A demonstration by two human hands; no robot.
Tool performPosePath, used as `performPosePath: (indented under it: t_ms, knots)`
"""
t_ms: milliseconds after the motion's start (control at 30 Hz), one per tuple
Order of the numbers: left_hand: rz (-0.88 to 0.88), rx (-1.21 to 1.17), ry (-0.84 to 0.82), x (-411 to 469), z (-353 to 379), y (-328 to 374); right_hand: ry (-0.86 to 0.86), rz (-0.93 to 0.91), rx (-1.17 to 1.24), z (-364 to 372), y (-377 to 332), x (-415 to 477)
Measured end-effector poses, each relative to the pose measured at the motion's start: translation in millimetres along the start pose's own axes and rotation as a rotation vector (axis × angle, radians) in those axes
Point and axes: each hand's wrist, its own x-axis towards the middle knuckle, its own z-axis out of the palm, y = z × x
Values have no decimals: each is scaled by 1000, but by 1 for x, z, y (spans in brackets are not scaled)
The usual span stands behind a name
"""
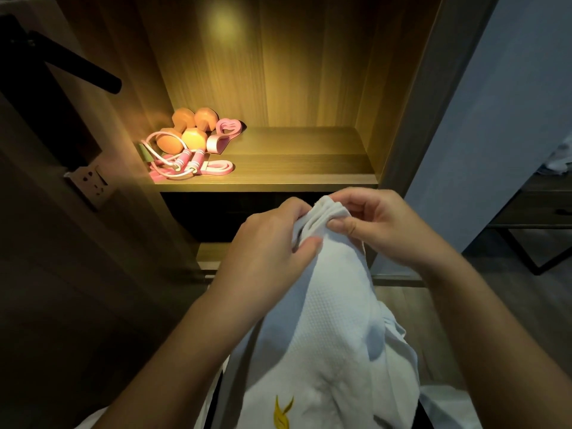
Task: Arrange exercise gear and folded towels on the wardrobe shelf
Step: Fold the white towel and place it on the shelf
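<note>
your left hand and right hand both pinch the bunched top edge of the white towel in front of the wardrobe shelf, likely to line up corners for folding, while dumbbells and jump rope sit at its far left, leaving room.

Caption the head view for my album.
Left hand and right hand pinch a white towel before the shelf with orange dumbbells.

Left hand and right hand pinch the white towel below the shelf.
</note>
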Motion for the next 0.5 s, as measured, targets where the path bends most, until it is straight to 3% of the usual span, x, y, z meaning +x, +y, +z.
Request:
performPosePath:
  t_ms: [100,167,233,300,367,433,500]
  knots:
    - [42,-33,131,-15,-3,-5,105,33,30,-7,23,2]
    - [115,0,133,-36,-7,-11,201,78,87,-9,45,0]
    - [90,-2,18,-58,-7,-16,291,135,142,-9,66,-3]
    - [-64,11,-140,-70,-4,-17,371,190,185,-6,81,-3]
    - [-114,125,-237,-80,5,-24,430,233,199,-4,90,-1]
    - [-114,244,-291,-90,11,-22,477,263,194,-2,97,1]
    - [72,273,-275,-101,21,-15,506,290,184,-3,104,3]
